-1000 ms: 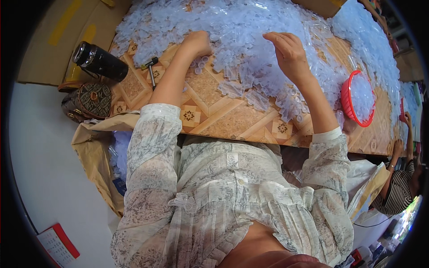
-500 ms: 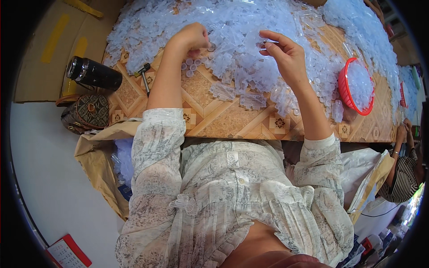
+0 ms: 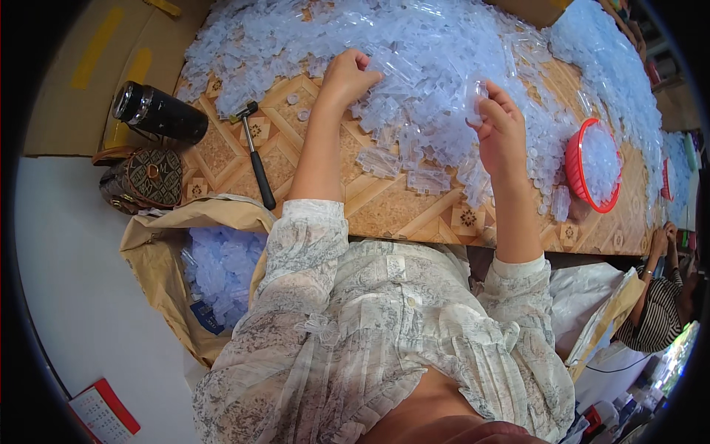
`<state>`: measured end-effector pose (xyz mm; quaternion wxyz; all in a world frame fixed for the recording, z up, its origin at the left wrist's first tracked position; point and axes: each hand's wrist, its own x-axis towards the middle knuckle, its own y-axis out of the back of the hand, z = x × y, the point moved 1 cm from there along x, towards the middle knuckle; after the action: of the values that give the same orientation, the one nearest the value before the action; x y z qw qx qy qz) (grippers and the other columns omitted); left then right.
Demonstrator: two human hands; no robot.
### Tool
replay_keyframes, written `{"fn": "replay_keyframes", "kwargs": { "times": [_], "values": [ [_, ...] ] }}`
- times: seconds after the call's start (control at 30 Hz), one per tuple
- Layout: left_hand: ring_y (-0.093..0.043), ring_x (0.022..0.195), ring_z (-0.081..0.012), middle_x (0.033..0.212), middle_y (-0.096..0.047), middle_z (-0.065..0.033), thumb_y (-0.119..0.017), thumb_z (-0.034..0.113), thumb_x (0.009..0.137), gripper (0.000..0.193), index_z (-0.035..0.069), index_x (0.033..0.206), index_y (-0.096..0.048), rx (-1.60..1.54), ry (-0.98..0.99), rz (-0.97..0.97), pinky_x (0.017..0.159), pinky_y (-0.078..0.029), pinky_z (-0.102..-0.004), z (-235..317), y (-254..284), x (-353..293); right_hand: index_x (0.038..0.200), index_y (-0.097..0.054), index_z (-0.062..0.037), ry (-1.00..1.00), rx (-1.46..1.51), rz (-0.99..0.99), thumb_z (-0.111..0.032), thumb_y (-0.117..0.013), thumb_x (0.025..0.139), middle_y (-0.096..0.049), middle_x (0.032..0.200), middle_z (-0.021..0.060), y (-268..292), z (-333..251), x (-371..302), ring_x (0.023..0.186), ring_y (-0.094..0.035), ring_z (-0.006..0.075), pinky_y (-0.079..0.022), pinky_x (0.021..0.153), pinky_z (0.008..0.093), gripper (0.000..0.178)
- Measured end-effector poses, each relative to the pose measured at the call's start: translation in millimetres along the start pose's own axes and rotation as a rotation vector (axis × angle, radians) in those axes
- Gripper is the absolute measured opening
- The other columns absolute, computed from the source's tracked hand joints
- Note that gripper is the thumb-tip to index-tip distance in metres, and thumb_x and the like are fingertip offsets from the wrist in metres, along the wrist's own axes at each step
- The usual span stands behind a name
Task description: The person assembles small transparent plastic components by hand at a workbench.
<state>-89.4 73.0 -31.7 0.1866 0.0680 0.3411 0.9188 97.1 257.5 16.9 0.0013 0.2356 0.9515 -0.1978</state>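
Observation:
A broad heap of small clear plastic pieces (image 3: 414, 111) covers the far part of the table. At the heap's near left side is my left hand (image 3: 347, 78), its fingers curled in and the thumb pointing right; whatever they may pinch is hidden. Farther right, my right hand (image 3: 501, 127) pinches a clear plastic tube (image 3: 475, 98) between thumb and fingers, held up over the heap. Several flat clear pieces (image 3: 427, 180) lie at the heap's near edge between my forearms. Two small round clear caps (image 3: 303, 115) rest left of my left wrist.
A hammer (image 3: 258, 163) lies left of my left forearm, by a black flask (image 3: 159, 112) and a patterned bag (image 3: 142, 179). On the right stands a red basket (image 3: 571, 164) of clear pieces. Below the table's edge an open brown sack (image 3: 159, 285) holds more. Another person (image 3: 652, 311) is at far right.
My left hand has moved right, onto the heap, uncovering the hammer. My right hand has shifted right and nearer, and a clear tube now shows upright in its fingers.

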Motion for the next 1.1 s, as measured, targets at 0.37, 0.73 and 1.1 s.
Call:
{"fn": "replay_keyframes", "kwargs": {
  "times": [0.37,0.73,1.1],
  "values": [
    [-0.067,0.077,-0.0203,0.093,-0.064,-0.0111,-0.060,0.011,0.089,0.029,-0.002,0.114,-0.053,-1.162,0.035,-0.279,0.060,-0.054,-0.0266,27.3,28.6,-48.9,0.118,-0.047,0.0010,0.096,-0.141,0.048,-0.010,-0.051,0.090,-0.063,0.092,0.0084,-37.4,3.6,-5.0,0.075,-0.063,0.0122,-0.044,0.054,0.0208,0.030],
    [-0.064,0.078,-0.0186,0.102,-0.061,-0.0112,-0.052,0.013,0.094,0.037,0.003,0.129,-0.047,-1.335,0.134,-0.361,0.066,-0.054,-0.0289,72.2,-6.2,-86.8,0.126,-0.048,0.0001,0.152,-0.384,0.082,-0.015,-0.054,0.092,-0.063,0.086,0.0083,-49.5,3.3,-12.2,0.060,-0.058,0.0097,-0.046,0.050,0.0224,0.037],
    [-0.063,0.072,-0.0151,0.099,-0.059,-0.0073,-0.061,0.026,0.091,0.051,-0.003,0.128,-0.045,-1.221,0.140,-0.484,0.056,-0.053,-0.0248,73.0,-0.8,-94.1,0.131,-0.045,-0.0019,0.234,-0.610,0.048,-0.017,-0.054,0.092,-0.065,0.086,0.0124,-54.6,-0.3,-24.4,0.073,-0.061,0.0128,-0.050,0.062,0.0272,0.043]
  ]
}}
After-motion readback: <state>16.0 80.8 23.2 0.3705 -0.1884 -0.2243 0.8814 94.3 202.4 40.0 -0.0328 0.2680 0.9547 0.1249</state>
